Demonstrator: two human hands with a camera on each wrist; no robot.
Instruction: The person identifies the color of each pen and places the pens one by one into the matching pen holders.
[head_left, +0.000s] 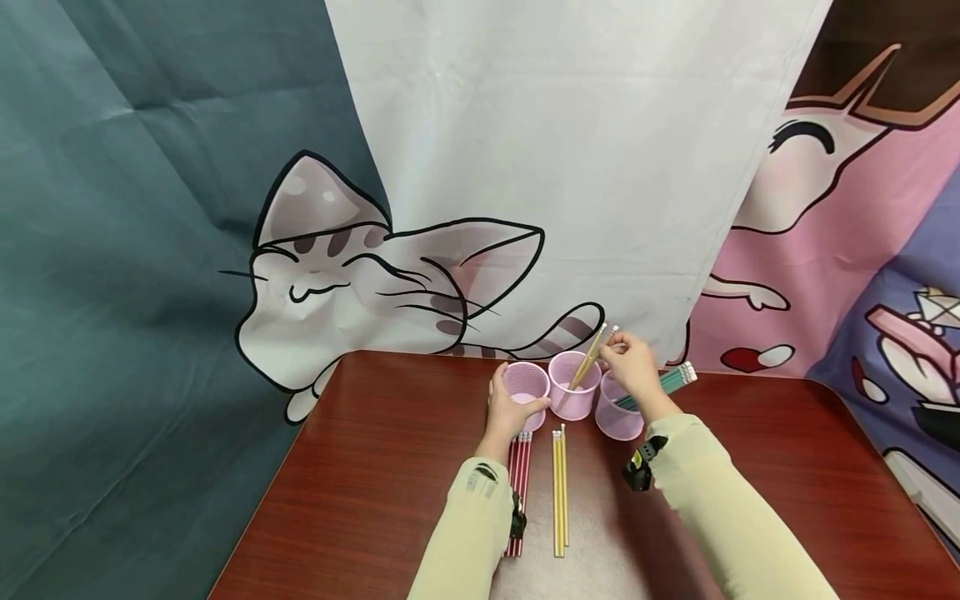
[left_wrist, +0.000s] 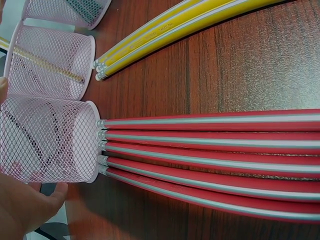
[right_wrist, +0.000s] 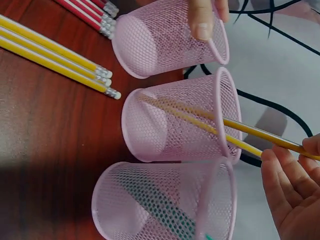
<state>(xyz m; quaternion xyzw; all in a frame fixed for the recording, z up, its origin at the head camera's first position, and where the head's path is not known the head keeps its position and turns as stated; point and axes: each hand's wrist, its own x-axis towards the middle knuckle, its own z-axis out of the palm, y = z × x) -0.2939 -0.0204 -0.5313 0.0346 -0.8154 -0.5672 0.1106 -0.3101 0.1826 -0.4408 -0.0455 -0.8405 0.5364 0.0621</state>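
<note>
My left hand (head_left: 507, 408) grips the left pink mesh pencil cup (head_left: 527, 385), thumb on its near side; no pencils show inside that cup. With its fingertips my right hand (head_left: 632, 367) pinches a yellow pencil (right_wrist: 265, 135) above the middle mesh cup (right_wrist: 180, 120). A second yellow pencil (right_wrist: 242, 144) slants beside it, passing by the fingers, and both lower ends are inside the cup. Green pencils (head_left: 677, 379) lean in the right mesh cup (head_left: 619, 423), below my right wrist.
Several red pencils (left_wrist: 210, 150) lie side by side in front of the left cup. Nearby, three yellow pencils (head_left: 560, 492) lie on the brown wooden table (head_left: 390, 467). A printed cloth (head_left: 585, 150) hangs right behind the table's back edge.
</note>
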